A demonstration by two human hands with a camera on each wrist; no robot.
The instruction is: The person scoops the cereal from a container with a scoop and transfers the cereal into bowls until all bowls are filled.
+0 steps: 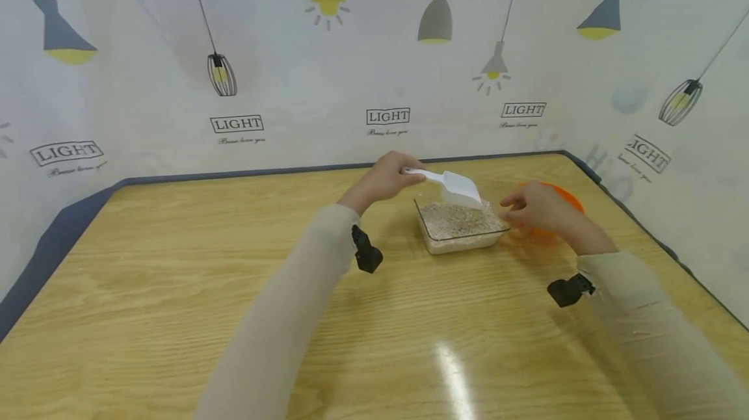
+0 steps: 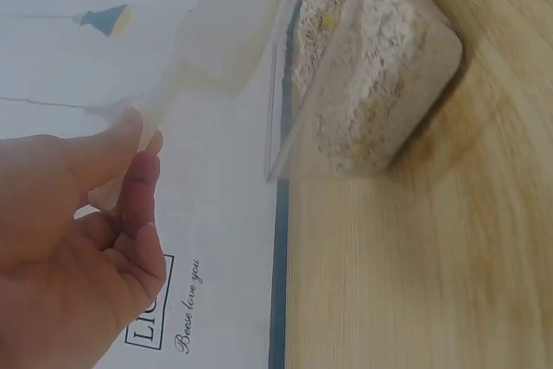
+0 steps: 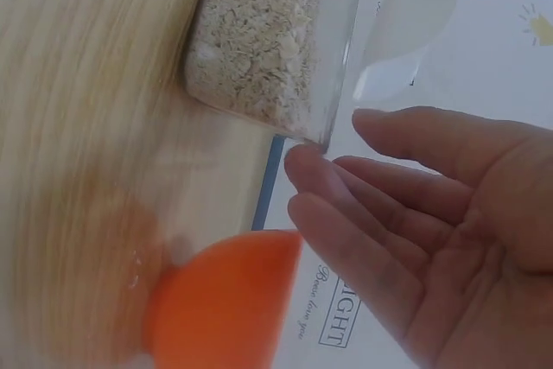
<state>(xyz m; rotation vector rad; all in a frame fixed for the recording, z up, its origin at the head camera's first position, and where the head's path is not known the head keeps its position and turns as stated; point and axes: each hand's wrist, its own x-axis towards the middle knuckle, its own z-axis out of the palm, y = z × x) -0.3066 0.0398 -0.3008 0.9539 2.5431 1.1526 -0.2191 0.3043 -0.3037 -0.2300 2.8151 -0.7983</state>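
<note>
**Scoop (image 1: 459, 187) held above the box (image 1: 462, 245)**

The fingers of the left hand (image 1: 389, 176) are clamped on the end of the scoop's handle, at the left of the box. The fingers of the right hand (image 1: 538, 207) are a little bent, the thumb stands apart from them, and they hold nothing; they are beside the right end of the box. The scoop's blade is over the box, which contains pale flakes (image 1: 453, 220). The orange bowl (image 1: 569, 197) is to the right of the box, partly behind the right hand. All stands on the table (image 1: 164, 290).

In my judgement, the scoop could turn, because it is pinched only at the end of the handle; then any load would fall beside the box. The right hand, being so near, could also push the box or the bowl by accident.

The right wrist view shows the spread of the right thumb and the bowl's side, which the head view hides. Only the head view shows the top of the flakes widely. Whether the scoop carries flakes, I cannot tell.
</note>
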